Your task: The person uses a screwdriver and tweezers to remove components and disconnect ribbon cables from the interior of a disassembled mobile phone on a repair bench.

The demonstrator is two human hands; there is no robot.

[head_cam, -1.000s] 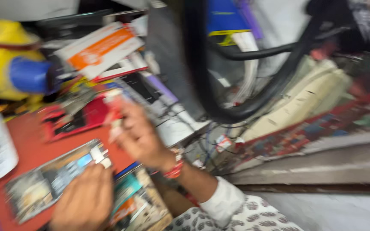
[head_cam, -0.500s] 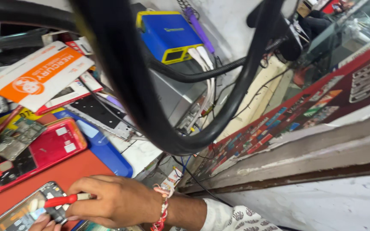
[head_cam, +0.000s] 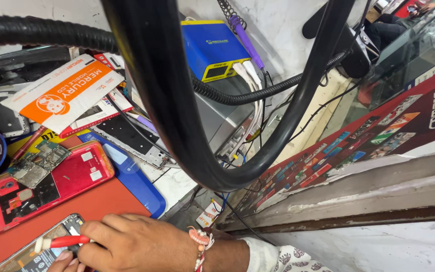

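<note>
- A thick black hose [head_cam: 177, 116] loops across the middle of the head view, from 12 o'clock down to 6 o'clock and back up toward 1 o'clock, hiding part of the bench behind it.
- A blue and yellow box unit [head_cam: 212, 48] sits at 12 o'clock, with white cables running down from it.
- An orange work mat [head_cam: 96, 204] fills the 8 o'clock area; a blue tray [head_cam: 137, 186] lies just beside it toward the centre.
- A red phone shell [head_cam: 71, 176] lies open at 9 o'clock, with a loose green circuit board [head_cam: 36, 166] resting on its upper end.
- An orange and white packet [head_cam: 64, 95] leans at 10 o'clock over other flat parts.
- The opened phone [head_cam: 36, 252] lies at 7 o'clock, half cut off by the frame edge.
- The right hand [head_cam: 137, 247], at 6 o'clock, is pinched shut on a red-handled tool [head_cam: 64, 243] whose white tip points toward 9 o'clock over the opened phone.
- Of the left hand [head_cam: 64, 262] only 1 or 2 fingertips show at the bottom edge, touching the opened phone; I cannot tell whether it grips.
- Risk, as I judge it: the tip could slip on the exposed inside and scratch or short a part, since the phone seems held only lightly. The loose circuit board could also slide off the shell if the mat is nudged.
</note>
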